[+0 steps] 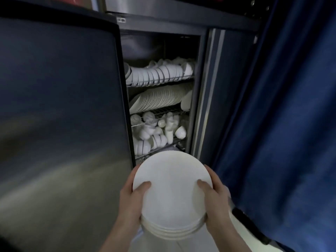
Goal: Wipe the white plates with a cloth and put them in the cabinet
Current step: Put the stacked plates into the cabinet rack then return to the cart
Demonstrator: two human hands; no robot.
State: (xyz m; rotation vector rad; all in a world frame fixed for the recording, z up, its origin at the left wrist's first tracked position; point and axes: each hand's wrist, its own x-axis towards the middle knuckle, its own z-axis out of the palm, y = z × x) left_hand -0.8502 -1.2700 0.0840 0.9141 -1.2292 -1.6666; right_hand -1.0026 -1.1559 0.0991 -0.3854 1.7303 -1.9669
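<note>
Cabinet racks (160, 82) crammed with crockery (161, 99); upper compartment (154, 46) free.

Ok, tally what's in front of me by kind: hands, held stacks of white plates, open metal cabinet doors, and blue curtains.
Stack of round white plates: 1; its plates too blurred to count.
Bare hands: 2, left hand and right hand, both gripping the stack.
Open grey metal cabinet door: 1
Dark blue fabric curtain: 1
Total: 5

Glossy plates (172, 188), brushed-metal cabinet door (60, 124)

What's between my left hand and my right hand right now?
A stack of white plates, its edges held by the left hand and right hand; head view.
</note>
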